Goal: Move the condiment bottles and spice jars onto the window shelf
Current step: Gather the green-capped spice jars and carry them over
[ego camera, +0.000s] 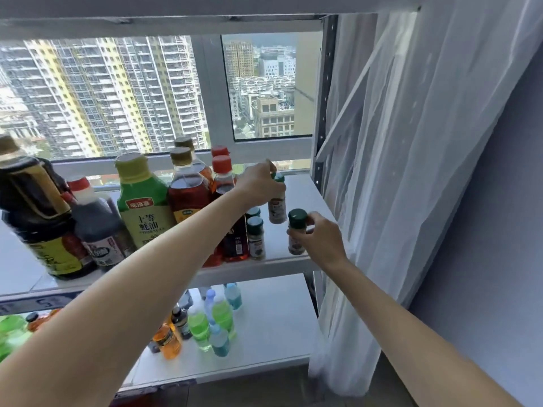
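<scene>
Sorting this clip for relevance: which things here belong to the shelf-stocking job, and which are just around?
Part of the job: spice jar in the left hand; spice jar in the right hand; two more jars; sauce and oil bottles; window shelf.

Just around: drink bottles on the lower shelf; curtain.

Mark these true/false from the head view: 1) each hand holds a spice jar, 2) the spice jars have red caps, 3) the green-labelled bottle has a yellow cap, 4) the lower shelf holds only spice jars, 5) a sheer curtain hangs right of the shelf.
1) True: the left hand grips one spice jar, the right hand grips another spice jar.
2) False: their caps are dark green.
3) True: the green-labelled bottle has a yellow cap.
4) False: the lower shelf holds small drink bottles with green, blue and orange contents.
5) True: the sheer curtain hangs there.
</scene>
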